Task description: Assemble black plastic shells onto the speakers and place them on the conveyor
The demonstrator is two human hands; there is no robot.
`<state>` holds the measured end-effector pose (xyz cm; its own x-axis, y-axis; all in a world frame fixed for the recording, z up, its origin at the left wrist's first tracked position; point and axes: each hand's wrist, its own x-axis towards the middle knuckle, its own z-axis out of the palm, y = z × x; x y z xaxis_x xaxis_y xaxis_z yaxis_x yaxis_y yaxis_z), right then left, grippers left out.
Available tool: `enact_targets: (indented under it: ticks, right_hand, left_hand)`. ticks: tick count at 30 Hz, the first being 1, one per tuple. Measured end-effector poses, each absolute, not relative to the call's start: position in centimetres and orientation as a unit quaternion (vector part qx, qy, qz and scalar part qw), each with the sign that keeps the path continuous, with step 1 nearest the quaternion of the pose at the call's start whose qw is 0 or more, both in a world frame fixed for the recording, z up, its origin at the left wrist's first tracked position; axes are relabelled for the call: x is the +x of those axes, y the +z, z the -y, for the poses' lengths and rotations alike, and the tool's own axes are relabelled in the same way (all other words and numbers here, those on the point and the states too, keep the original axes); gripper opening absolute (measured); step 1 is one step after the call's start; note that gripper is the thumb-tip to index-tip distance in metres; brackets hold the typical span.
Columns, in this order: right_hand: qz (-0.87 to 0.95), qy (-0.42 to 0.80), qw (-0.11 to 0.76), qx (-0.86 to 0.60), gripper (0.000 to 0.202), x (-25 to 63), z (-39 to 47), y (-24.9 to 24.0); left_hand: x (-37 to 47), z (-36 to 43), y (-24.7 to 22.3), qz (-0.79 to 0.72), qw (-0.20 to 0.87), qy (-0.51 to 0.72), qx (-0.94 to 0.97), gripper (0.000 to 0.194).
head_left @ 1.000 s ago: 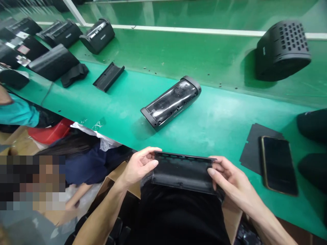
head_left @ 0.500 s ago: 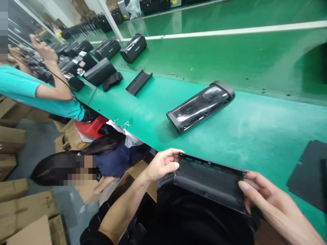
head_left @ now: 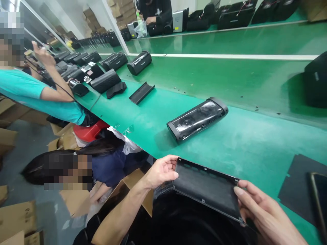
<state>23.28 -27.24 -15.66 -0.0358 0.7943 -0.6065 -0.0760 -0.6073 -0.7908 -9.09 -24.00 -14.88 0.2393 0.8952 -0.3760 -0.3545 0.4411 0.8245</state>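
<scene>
A curved black plastic cover (head_left: 206, 189) is held up near my lap, its hollow inside facing me and small tabs along its long edges. My left hand (head_left: 162, 172) pinches its left end between thumb and fingers. Its right end is gripped by my right hand (head_left: 255, 200), thumb on the inner side and fingers behind. Beyond them, a black speaker housing (head_left: 198, 119) with two perforated round areas and a glossy face lies on the green bench (head_left: 242, 146). A second similar cover (head_left: 142, 92) rests farther left on the bench.
Black flat sheets (head_left: 296, 190) and a phone-like dark object (head_left: 319, 200) lie at right. A large black unit (head_left: 316, 81) stands at the far right. Several speakers (head_left: 139, 63) line the left back. A person in teal (head_left: 22, 88) and one in navy (head_left: 107, 166) are at left, near cardboard boxes (head_left: 17, 217).
The view has shifted, bringing more of the back row and the right side into sight. Both hands keep hold of the cover, which is tilted slightly differently.
</scene>
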Motion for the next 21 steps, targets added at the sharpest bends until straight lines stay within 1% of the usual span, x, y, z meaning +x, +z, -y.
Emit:
enact_targets:
  ticks: [4,8,13,21]
  right_hand:
    - [0.265,0.674,0.328,-0.606,0.064,23.1,27.1,-15.5]
    - [0.281,0.665,0.332,-0.606,0.062,22.6,26.9,-15.1]
    - [0.283,0.66,0.335,-0.61,0.062,22.4,26.6,-15.1]
    - [0.289,0.677,0.346,-0.581,0.056,22.1,26.5,-14.6]
  left_hand:
    - [-8.8,23.8,-14.2,-0.442,0.731,0.437,0.281,0.059]
    - [-8.6,23.7,-13.5,-0.448,0.734,0.443,0.253,0.052]
    - [-8.5,23.9,-13.5,-0.451,0.729,0.452,0.246,0.051]
    - [-8.7,24.5,-13.5,-0.433,0.73,0.466,0.25,0.048]
